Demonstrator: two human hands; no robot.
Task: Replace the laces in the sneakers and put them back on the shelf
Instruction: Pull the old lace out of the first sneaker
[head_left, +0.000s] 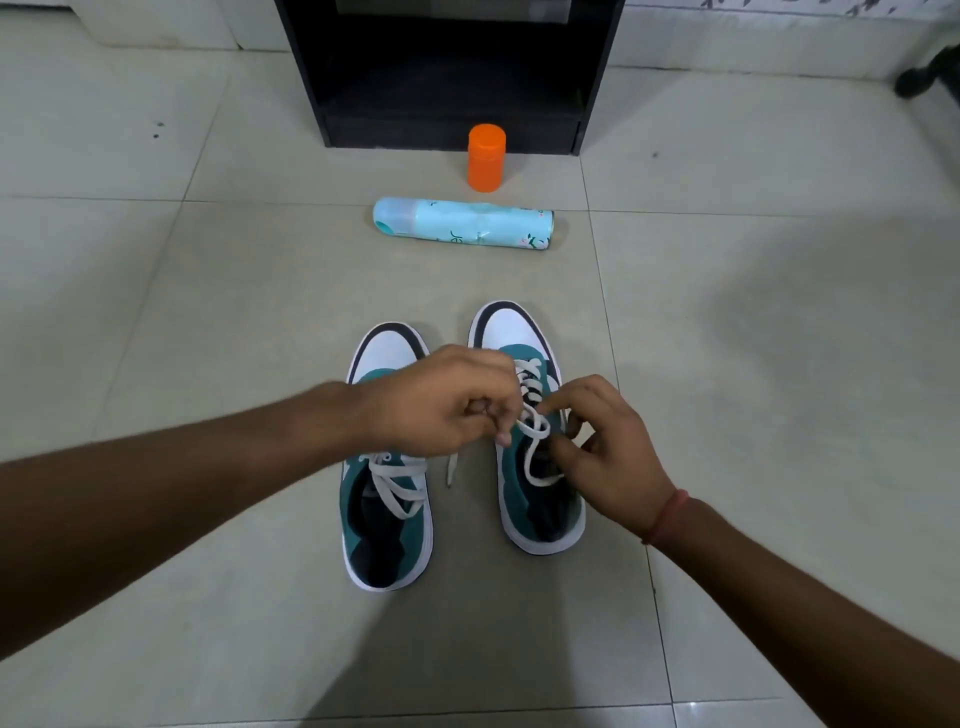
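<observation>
Teal-and-white sneakers (387, 499), white laces (535, 441) pinched by both hands' fingers (501, 415)

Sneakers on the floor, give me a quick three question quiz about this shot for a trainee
1. True or false: both hands, the left hand and the right hand, work the white lace of the right sneaker.
2. How does the light blue spray can lie: A upright, B on its side, C inside the shelf?
3. Fill in: the orange container stands on the floor in front of the black ____.

Key:
1. True; the left sneaker is untouched.
2. B.
3. Shelf.
</observation>
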